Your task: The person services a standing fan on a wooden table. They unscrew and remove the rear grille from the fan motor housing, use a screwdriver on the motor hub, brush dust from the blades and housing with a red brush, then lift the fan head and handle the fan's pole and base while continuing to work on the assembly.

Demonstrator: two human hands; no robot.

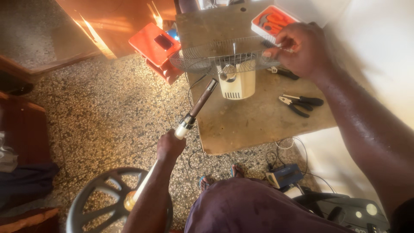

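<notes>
My left hand (169, 146) grips a white fan stand pole (195, 111), whose dark upper end points up toward the cream motor housing (236, 82). The pole's lower end runs down to a round dark base (101, 200) on the floor. My right hand (297, 47) holds the rim of a wire fan guard (202, 58), which lies tilted over the motor housing on a worn wooden table (254, 125).
Black-handled pliers (297, 103) lie on the table right of the motor. A white tray with orange tools (272, 20) sits at the table's far corner. An orange plastic stool (155, 45) stands on the speckled floor. Cables and a small blue box (282, 174) lie under the table edge.
</notes>
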